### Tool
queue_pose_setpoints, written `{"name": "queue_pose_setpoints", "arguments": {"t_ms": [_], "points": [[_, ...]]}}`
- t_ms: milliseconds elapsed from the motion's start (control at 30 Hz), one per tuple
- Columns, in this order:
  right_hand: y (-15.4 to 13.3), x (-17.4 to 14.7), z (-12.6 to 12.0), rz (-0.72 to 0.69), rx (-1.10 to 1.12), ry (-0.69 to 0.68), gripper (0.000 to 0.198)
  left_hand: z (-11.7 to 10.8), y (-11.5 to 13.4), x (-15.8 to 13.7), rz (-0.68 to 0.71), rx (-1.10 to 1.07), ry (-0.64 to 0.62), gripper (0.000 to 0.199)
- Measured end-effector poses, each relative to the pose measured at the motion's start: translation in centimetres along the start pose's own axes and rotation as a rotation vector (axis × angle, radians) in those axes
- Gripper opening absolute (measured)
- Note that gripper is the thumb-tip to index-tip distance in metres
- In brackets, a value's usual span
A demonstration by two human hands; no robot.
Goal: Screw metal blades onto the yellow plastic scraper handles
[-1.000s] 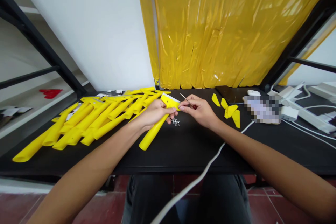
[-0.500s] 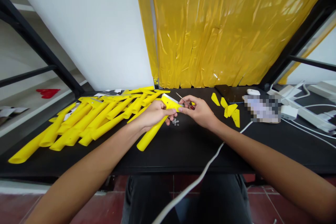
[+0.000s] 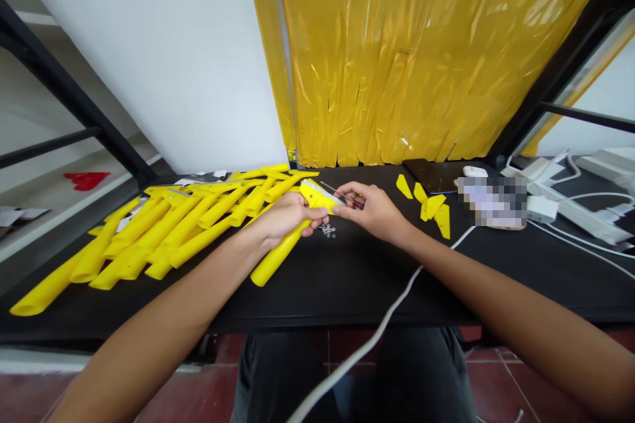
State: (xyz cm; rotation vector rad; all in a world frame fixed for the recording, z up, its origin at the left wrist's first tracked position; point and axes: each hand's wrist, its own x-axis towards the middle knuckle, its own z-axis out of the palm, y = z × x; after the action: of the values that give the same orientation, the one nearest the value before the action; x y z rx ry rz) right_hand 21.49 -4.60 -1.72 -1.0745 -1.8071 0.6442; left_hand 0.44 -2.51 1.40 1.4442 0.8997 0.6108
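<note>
My left hand (image 3: 290,219) is closed around the neck of a yellow scraper (image 3: 278,258). The scraper's tubular handle slants down toward me, and its wide head with a pale edge strip points up and right. My right hand (image 3: 370,206) is closed on a slim screwdriver (image 3: 358,204) with a dark red handle; its shaft points left above the scraper head. The right thumb and fingertips also touch the head's right corner. Just under the hands, several small metal rings or nuts (image 3: 327,231) lie on the black tabletop (image 3: 367,277).
A pile of yellow scraper handles (image 3: 163,231) covers the left side. Several flat yellow plates (image 3: 434,206) lie to the right, near a dark tablet-like slab (image 3: 431,175), a phone (image 3: 491,201) and a white power strip (image 3: 580,211). A white cable (image 3: 391,310) crosses the front edge.
The scraper head has tilted slightly, showing more of its yellow face, and the handle end has shifted a little left. Both hands keep their holds.
</note>
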Motion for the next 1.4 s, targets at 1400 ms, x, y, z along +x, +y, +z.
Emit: {"name": "queue_pose_setpoints", "arguments": {"t_ms": [1400], "points": [[0.4, -0.7, -0.6, -0.293, -0.522, 0.041, 0.032, -1.7, 0.1, 0.6, 0.136, -0.039, 0.254, 0.019]]}}
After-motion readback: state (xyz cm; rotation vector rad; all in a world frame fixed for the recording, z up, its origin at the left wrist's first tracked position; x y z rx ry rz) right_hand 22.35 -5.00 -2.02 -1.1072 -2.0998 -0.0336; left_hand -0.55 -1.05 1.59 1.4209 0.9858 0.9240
